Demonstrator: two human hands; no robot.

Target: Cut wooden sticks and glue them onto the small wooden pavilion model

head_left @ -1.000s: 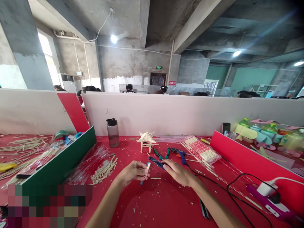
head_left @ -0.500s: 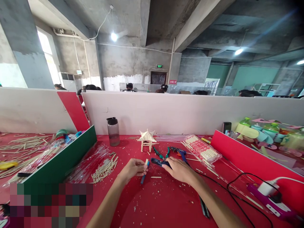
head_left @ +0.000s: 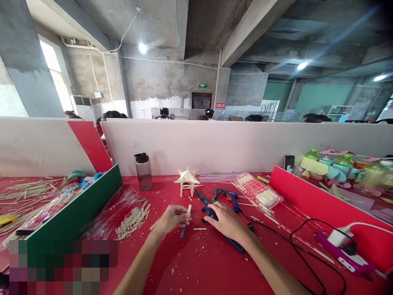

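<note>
My left hand (head_left: 174, 216) is closed in a pinch on a short pale wooden stick piece (head_left: 189, 208). A blue pen-like thing (head_left: 183, 232) sticks out below those fingers, its upper part hidden by the hand. My right hand (head_left: 225, 220) has its fingers apart over a dark blue cutting tool (head_left: 235, 245), whose handles reach toward me under the wrist. Just beyond, green-handled pliers (head_left: 206, 198) lie beside a blue glue gun (head_left: 232, 198). Behind my hands stands a small stick pavilion (head_left: 187, 181) with a pointed roof.
Cut sticks (head_left: 135, 221) are heaped left, next to clear plastic wrap (head_left: 112, 213). A bottle (head_left: 143, 172) stands behind them. Packed sticks (head_left: 259, 191) lie at right, near a purple power strip (head_left: 340, 254) with a looping black cord. Green (head_left: 76, 205) and red (head_left: 325, 205) dividers flank the place.
The dark blue tool has turned, its handles now swung toward me on the right, and my right fingers have loosened around it. My left hand keeps the stick piece.
</note>
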